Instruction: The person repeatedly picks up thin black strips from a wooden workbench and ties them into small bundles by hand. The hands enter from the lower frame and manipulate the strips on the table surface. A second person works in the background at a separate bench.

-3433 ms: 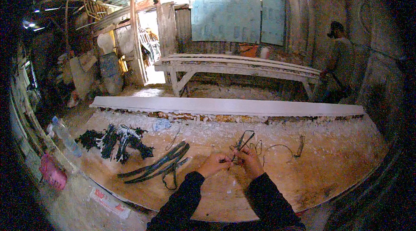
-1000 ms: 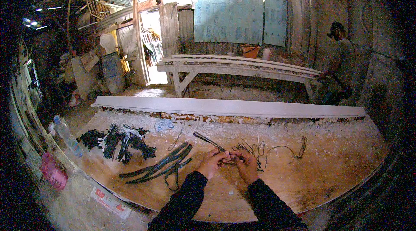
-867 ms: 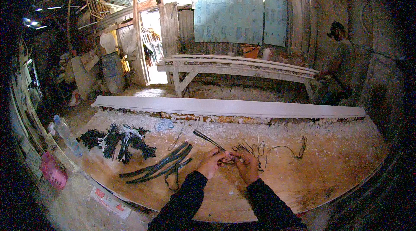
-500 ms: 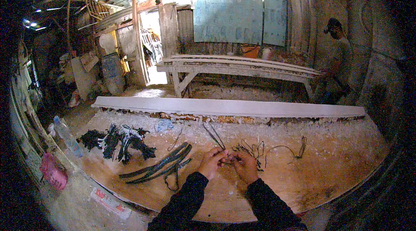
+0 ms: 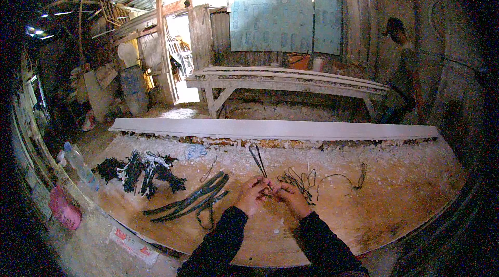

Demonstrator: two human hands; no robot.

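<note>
My left hand (image 5: 252,195) and my right hand (image 5: 291,199) meet over the middle of the wooden tabletop (image 5: 338,225). Both have their fingers pinched on a thin dark cord (image 5: 261,166), whose narrow loop sticks out beyond the fingertips. The exact hold between the fingers is too small to make out. Just right of my right hand lies a tangle of thin dark cords (image 5: 300,179), with a stray cord (image 5: 357,187) farther right. Flat dark strips (image 5: 189,198) lie left of my left hand. Bunches of black and white strands (image 5: 150,170) rest farther left.
A long white ledge (image 5: 270,129) runs along the table's far side. At the left edge stand a clear bottle (image 5: 78,160) and, lower, a pink basket (image 5: 65,208). Beyond is a white bench (image 5: 291,83); another person (image 5: 403,76) stands at its right end.
The cord's loop has swung slightly right and stands more upright between my hands, which stay close together. The person at the back right has turned and straightened up.
</note>
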